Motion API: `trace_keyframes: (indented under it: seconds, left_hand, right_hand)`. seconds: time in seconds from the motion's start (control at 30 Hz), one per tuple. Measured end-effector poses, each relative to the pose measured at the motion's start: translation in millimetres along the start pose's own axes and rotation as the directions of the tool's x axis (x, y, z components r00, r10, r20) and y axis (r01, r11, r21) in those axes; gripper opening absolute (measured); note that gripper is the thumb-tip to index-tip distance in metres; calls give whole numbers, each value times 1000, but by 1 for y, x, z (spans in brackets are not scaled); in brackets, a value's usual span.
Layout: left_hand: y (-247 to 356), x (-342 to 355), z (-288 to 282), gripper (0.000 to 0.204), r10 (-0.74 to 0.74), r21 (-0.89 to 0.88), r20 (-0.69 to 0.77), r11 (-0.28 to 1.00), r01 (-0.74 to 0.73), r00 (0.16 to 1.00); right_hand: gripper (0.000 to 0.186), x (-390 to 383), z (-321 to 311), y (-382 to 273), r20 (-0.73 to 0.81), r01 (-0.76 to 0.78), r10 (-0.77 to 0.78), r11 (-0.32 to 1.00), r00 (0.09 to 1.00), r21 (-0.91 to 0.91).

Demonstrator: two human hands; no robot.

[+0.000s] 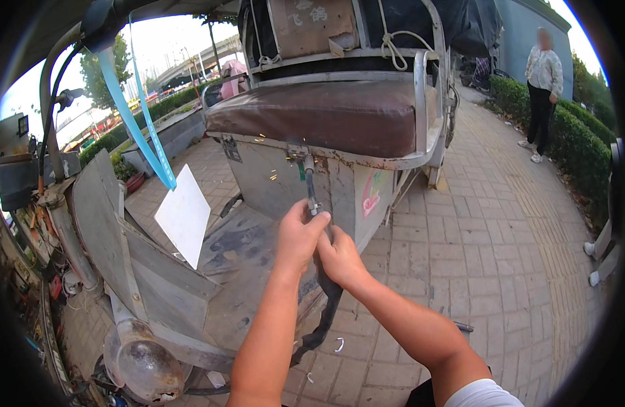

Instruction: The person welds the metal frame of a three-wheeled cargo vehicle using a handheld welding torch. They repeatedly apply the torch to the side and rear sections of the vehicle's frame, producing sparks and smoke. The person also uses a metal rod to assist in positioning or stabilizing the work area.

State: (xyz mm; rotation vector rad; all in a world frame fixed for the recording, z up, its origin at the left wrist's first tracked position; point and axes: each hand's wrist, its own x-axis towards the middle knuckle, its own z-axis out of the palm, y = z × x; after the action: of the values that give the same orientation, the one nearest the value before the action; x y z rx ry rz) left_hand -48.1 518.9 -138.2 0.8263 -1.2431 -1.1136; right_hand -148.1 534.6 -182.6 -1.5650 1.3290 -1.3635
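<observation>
Both my hands are wrapped round a slim grey welding torch [311, 186] in front of a three-wheeled cart. My left hand [299, 237] grips it from the left, thumb on top. Beside it, slightly lower, my right hand [341, 254] closes round the dark handle end. A thick black cable [331, 298] hangs from there and curves down toward the pavement. The torch tip points up at a small metal fitting [299, 154] below the cart's brown padded seat [312, 115]. Orange sparks fly around the fitting. A bit of green shows beside the tip.
The cart's metal floor [238, 264] and bent front panel [122, 237] lie left of my arms. A white card [183, 216] dangles on a blue lanyard from the handlebar. One person [544, 88] stands by the hedge at right. Another person's legs [601, 247] show at the right edge.
</observation>
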Motion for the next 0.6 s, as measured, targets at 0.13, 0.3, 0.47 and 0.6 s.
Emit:
trace_keyframes:
  seconds: [0.13,0.3,0.47,0.6]
  left_hand:
    - [-2,1,0,36,-2,0,5,1000,2,1000]
    - [-3,3,-2,38,-1,-35,36,999,3,999]
    - [-1,2,0,38,2,-36,11,999,-2,1000]
    - [15,-5,-3,31,-58,166,9,985,56,998]
  right_hand:
    - [60,0,-1,-3,6,0,0,1000,1000,21]
    - [57,0,0,-4,16,-2,1,996,1000,86]
    - [47,4,4,6,44,-10,6,996,999,91]
    - [46,-13,14,9,60,-35,22,973,998,228]
